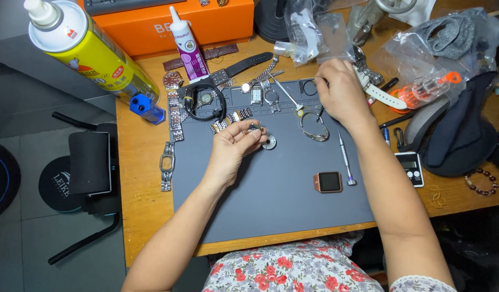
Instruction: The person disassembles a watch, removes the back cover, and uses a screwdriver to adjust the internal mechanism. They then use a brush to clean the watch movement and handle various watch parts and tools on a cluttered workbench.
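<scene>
My left hand (234, 147) hovers over the grey work mat (282, 200) and pinches a small dark watch part (253, 128) between thumb and fingers. A round silver watch piece (269, 143) lies right beside those fingertips. My right hand (340, 92) reaches to the mat's far edge, its fingers bent down over a small compartment there; what they touch is hidden. A silver bracelet watch (314, 130) lies just below that hand. A square smartwatch body (328, 181) and a thin screwdriver (345, 160) rest on the mat to the right.
Several watches and metal bands (175, 111) lie along the mat's left and far edges. A yellow spray can (92, 51), a glue tube (187, 46) and an orange box (152, 24) stand at the back left. Plastic bags, a dark cap (455, 135) and a small scale (411, 167) crowd the right.
</scene>
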